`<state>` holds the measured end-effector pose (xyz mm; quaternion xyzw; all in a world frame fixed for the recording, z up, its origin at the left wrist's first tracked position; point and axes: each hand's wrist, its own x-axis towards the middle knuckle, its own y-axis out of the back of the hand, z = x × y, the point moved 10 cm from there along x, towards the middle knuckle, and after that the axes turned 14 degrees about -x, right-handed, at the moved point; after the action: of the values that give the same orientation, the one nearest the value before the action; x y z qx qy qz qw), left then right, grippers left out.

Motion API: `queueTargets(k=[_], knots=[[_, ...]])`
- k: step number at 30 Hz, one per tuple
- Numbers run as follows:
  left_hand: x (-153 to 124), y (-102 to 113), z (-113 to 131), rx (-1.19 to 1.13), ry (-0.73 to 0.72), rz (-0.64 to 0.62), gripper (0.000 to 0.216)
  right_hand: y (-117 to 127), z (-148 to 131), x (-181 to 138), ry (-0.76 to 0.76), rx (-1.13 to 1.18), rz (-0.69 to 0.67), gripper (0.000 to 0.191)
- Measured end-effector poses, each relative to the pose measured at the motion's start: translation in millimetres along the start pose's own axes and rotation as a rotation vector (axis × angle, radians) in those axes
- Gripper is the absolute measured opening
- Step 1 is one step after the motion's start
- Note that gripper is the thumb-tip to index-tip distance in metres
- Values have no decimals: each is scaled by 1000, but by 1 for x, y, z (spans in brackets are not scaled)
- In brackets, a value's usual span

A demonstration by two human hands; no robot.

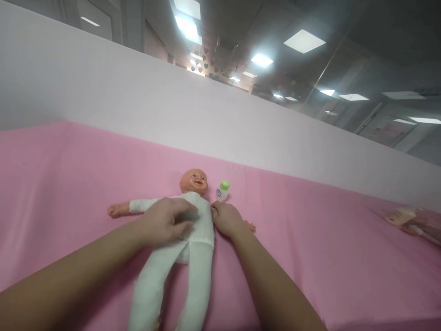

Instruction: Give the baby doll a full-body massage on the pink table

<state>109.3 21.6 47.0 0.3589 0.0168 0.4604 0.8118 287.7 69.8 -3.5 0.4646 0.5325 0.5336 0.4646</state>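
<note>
Judged in hand: handling the doll (204, 226) at chest and arm, using both hands. Judged to call next for a steady hold and a light touch. Found lying face up on the pink sheet (296, 243), with head near the bottle (222, 191). Noted at left hand (165, 223): held over the chest with fingers loosely bent, gripping nothing visible; unable to confirm contact through blur. Noted at right hand (228, 219): curled closed on the doll's arm. Counted: one doll, one bottle, one sheet, two hands, one unidentified blurred object (402, 216) far right.
</note>
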Motion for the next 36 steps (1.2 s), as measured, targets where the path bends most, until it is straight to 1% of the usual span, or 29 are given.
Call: queueTargets(k=[2,4,6,8,11,13,16,19,22,27,29,31,33,34,35,36], knots=[[-11,-27,31,-114,-94,-196,44,-1,-1,0,4,4,-1,33],[-23,-49,55,-186,-158,-363,43,1,-3,0,17,2,7,32],[-30,-64,68,-203,-211,-458,44,2,-4,0,37,6,8,31],[-31,-71,70,-160,-247,-473,48,2,-7,0,66,13,-3,29],[-24,-74,56,-15,-243,-426,59,1,-11,0,111,2,-16,28],[-17,-72,41,74,-216,-379,59,0,-13,1,129,-9,-14,27],[-4,-62,17,143,-146,-289,55,0,-13,1,133,-9,-7,24],[7,-48,-5,176,-85,-196,60,1,-14,0,138,29,-5,24],[13,-28,-22,149,-51,-68,62,2,-13,-2,127,66,-10,25],[16,10,-57,12,84,179,52,2,-10,-2,111,63,-1,25],[15,19,-72,-4,148,239,48,7,-13,-3,117,59,53,25],[16,23,-83,-14,190,259,44,20,-22,-11,140,77,169,27],[18,23,-90,-22,202,260,40,37,-40,-27,225,125,297,33],[19,22,-92,-26,201,263,39,44,-54,-38,304,160,342,37],[19,22,-94,-30,199,271,38,50,-71,-52,424,198,364,41],[19,23,-95,-33,196,281,38,54,-92,-69,577,238,360,42]])
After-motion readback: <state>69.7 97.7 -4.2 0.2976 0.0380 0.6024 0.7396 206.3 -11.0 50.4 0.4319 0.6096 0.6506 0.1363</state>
